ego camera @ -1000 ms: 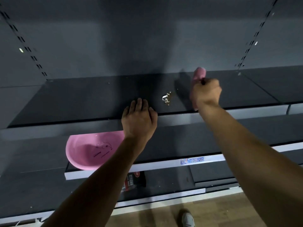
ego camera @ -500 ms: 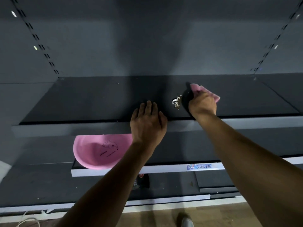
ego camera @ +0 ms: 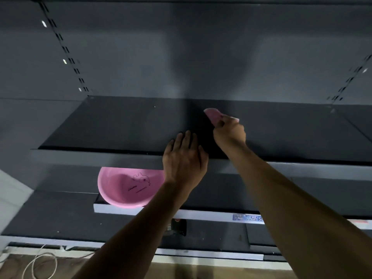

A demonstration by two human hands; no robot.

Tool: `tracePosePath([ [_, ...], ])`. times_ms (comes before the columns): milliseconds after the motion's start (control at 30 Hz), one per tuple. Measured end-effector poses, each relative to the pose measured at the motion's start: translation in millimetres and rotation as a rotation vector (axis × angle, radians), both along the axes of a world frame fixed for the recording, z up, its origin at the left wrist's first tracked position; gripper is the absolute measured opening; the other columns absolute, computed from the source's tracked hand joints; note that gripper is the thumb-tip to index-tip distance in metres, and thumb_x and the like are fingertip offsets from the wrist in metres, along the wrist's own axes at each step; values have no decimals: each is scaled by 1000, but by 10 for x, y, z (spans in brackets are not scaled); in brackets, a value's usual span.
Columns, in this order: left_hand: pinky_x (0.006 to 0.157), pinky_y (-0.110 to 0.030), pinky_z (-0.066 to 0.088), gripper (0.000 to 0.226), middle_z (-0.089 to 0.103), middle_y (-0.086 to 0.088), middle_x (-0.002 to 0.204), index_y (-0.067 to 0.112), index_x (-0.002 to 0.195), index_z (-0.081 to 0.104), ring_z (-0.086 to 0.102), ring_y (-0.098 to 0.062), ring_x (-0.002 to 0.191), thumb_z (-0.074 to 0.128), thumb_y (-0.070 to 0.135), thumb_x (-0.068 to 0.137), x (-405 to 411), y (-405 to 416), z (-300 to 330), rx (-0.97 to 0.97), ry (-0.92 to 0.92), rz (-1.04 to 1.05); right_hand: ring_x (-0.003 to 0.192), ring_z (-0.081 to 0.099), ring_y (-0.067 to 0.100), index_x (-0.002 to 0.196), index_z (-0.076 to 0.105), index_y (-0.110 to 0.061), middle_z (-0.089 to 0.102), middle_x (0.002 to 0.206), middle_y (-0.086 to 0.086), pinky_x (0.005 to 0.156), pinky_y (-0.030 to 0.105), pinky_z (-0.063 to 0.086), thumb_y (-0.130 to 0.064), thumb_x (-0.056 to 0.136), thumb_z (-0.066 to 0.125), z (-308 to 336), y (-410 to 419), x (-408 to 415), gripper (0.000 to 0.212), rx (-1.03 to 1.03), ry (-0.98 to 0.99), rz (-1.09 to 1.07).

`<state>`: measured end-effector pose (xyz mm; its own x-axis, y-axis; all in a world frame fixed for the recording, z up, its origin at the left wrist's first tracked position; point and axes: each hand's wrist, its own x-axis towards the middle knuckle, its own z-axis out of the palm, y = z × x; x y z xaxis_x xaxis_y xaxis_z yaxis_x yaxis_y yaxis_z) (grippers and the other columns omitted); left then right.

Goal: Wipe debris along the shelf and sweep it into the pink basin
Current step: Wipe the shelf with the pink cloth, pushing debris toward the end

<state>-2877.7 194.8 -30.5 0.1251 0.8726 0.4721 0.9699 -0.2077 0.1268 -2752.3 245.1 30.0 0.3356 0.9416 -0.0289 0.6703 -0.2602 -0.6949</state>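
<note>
Right hand (ego camera: 229, 133) grips pink cloth (ego camera: 213, 115) on dark shelf (ego camera: 120, 125). Left hand (ego camera: 184, 158) flat, fingers straight, at shelf's near edge. Pink basin (ego camera: 128, 188) on lower shelf, left.

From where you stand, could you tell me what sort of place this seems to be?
Probably a shop aisle being cleaned: bare dark retail shelves hung on slotted uprights, and a price label strip on a lower shelf edge.
</note>
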Motion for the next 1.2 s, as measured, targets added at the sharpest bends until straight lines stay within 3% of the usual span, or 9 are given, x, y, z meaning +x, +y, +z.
tracePosePath([
  [133, 99, -42, 50, 50, 66, -12, 129, 8, 124, 68, 63, -29, 120, 35, 33, 97, -5, -13, 9, -11, -9, 8, 98, 63, 26, 119, 64, -27, 66, 108, 5, 73, 24, 40, -39, 99, 40, 18, -4, -71, 34, 6, 45, 159],
  [200, 99, -42, 52, 48, 68, -12, 126, 9, 122, 70, 65, -28, 117, 37, 33, 97, -8, -14, 16, -13, -9, 14, 90, 59, 23, 113, 66, -23, 63, 97, 3, 74, 25, 39, -50, 99, 38, 109, -15, 2, 42, -11, 68, 206],
  [300, 100, -41, 51, 52, 67, -11, 127, 9, 124, 69, 65, -27, 118, 32, 32, 97, -19, -15, 34, -39, 23, 15, 88, 57, 29, 118, 62, -10, 61, 102, 12, 71, 23, 38, -35, 101, 35, 224, -10, 195, 41, 8, 64, 165],
  [433, 112, -39, 37, 67, 54, -7, 144, 12, 140, 55, 50, -25, 135, 10, 38, 97, -2, -54, 84, -136, 46, 30, 62, 52, 18, 103, 63, -9, 58, 81, 7, 55, 19, 39, -32, 102, 35, 272, -58, 416, 37, 86, 80, 33],
  [567, 119, -35, 26, 70, 41, -3, 155, 16, 149, 42, 35, -20, 145, 3, 41, 97, -3, -84, 121, -207, 46, 31, 72, 54, 29, 85, 58, -8, 58, 78, 11, 58, 26, 37, -19, 97, 37, 296, -195, 616, 26, 124, -15, -40],
  [700, 121, -35, 20, 54, 30, -3, 161, 16, 154, 31, 25, -19, 150, 17, 36, 106, -29, -78, 146, -277, 41, -1, 88, 60, 41, 108, 62, -4, 64, 98, 24, 71, 37, 47, -19, 98, 40, 309, -394, 574, 29, 123, -283, -41],
  [833, 120, -39, 21, 58, 29, -6, 162, 13, 155, 28, 23, -23, 150, 9, 37, 106, -79, -74, 167, -304, 61, -60, 106, 60, 38, 122, 59, -20, 64, 110, 17, 86, 37, 49, -12, 94, 45, 149, -501, 275, 32, 19, -414, 32],
  [1000, 118, -42, 28, 81, 38, -10, 157, 9, 152, 35, 32, -27, 147, -9, 41, 92, -115, -58, 170, -269, 89, -94, 100, 64, 34, 109, 64, -10, 68, 104, 14, 71, 33, 45, -12, 93, 42, -34, -453, 14, 27, -16, -477, -45],
  [1200, 115, -44, 33, 77, 45, -13, 152, 6, 148, 43, 41, -30, 142, -2, 39, 94, -154, -29, 140, -265, 29, -130, 99, 63, 36, 111, 63, -15, 66, 105, 14, 72, 35, 49, -17, 93, 43, -5, -403, -124, 27, 4, -473, -113],
])
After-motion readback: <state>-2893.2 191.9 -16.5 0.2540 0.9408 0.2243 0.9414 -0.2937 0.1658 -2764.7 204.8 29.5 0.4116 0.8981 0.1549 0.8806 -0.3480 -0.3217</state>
